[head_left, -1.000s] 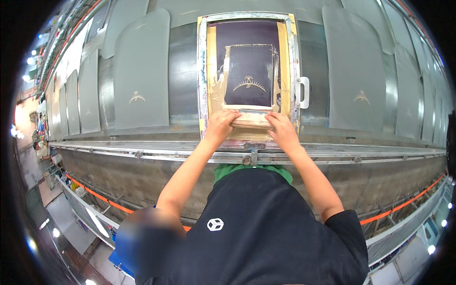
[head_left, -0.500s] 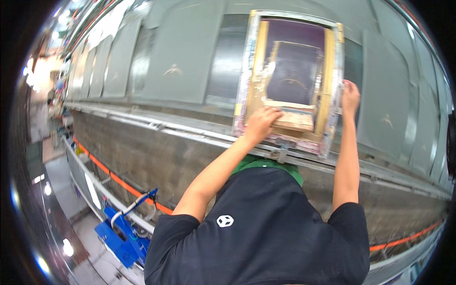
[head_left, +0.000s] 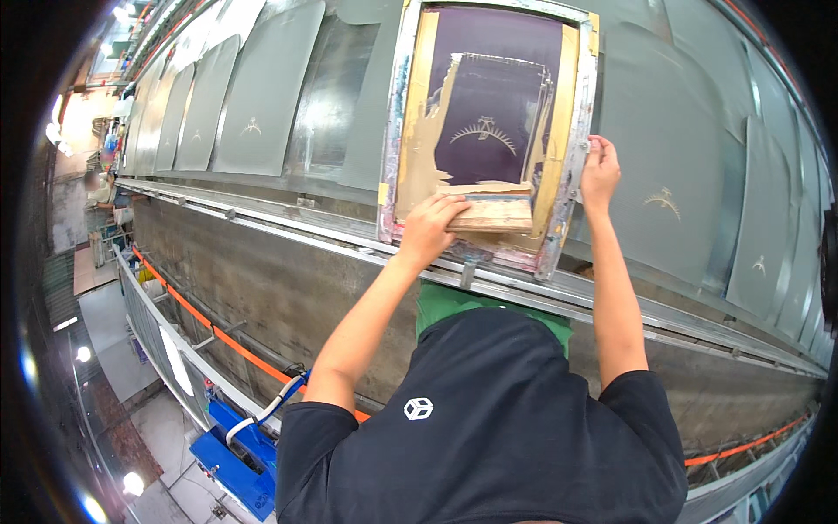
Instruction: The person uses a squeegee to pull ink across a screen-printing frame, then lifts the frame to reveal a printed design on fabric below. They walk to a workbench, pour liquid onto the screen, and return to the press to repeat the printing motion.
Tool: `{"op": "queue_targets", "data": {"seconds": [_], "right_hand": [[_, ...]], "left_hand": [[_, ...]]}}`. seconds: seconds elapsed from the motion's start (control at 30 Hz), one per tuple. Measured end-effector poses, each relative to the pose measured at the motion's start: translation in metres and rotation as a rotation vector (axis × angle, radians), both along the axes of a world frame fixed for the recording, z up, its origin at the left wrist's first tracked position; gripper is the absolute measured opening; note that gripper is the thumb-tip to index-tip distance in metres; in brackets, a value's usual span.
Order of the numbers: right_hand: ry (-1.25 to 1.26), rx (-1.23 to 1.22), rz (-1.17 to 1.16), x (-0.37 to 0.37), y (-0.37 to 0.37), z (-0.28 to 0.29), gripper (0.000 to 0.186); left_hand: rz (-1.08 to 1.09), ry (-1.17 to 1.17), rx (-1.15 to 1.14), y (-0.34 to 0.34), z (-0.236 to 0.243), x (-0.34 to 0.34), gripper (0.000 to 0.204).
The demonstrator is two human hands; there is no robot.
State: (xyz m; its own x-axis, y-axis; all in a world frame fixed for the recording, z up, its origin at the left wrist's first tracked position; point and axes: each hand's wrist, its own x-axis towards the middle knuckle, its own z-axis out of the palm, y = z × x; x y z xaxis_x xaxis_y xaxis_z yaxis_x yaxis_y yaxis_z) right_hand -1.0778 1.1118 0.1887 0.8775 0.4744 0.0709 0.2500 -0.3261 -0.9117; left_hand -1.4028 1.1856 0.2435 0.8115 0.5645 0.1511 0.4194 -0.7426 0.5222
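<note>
A screen-printing frame (head_left: pixel 581 113) with a metal rim lies on the long table in front of me. Its dark purple mesh (head_left: pixel 497 35) carries a pale arched emblem (head_left: pixel 484 131), with yellowish tape along the sides. My left hand (head_left: pixel 428 227) is closed on the left end of a wooden-handled squeegee (head_left: pixel 497 214), which rests across the lower part of the screen. Smeared beige ink borders the mesh's middle. With fingers bent round the frame's right bar, my right hand (head_left: pixel 600 175) grips it. The fabric directly beneath the screen is hidden.
Grey sheets (head_left: pixel 262 105) line the table on both sides, several bearing the same pale emblem. A metal rail (head_left: pixel 332 234) runs along the near edge. Lower left, a blue machine part (head_left: pixel 231 467) stands beside an orange pipe (head_left: pixel 188 310).
The view has shifted, so frame, sheets and hands all appear farther left. Both hands keep their hold, and the squeegee stays at the screen's near end. The emblem now shows more clearly.
</note>
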Motion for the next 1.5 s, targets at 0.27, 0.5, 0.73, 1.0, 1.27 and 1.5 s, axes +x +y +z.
{"op": "queue_targets", "data": {"seconds": [0.27,0.5,0.73,1.0,1.27,1.5], "right_hand": [[0.012,-0.08,-0.051,-0.004,0.002,0.013,0.021],[-0.022,-0.182,-0.071,0.001,0.007,0.006,0.022],[-0.247,-0.504,0.124,0.013,-0.006,0.019,0.026],[-0.398,-0.469,0.644,-0.005,0.081,0.117,0.036],[-0.364,-0.398,0.625,-0.04,0.06,0.049,0.046],[-0.271,-0.393,0.666,-0.121,-0.023,0.062,0.054]], "left_hand": [[-0.064,0.07,0.037,0.009,-0.005,-0.004,0.059],[-0.193,0.063,0.086,0.012,-0.005,-0.046,0.056],[-0.215,0.033,0.165,0.049,-0.014,-0.017,0.046],[-0.144,0.163,-0.07,0.208,0.009,0.12,0.046],[-0.17,0.163,-0.049,0.179,-0.004,0.106,0.044],[-0.203,0.122,0.031,0.092,0.006,0.022,0.051]]}}
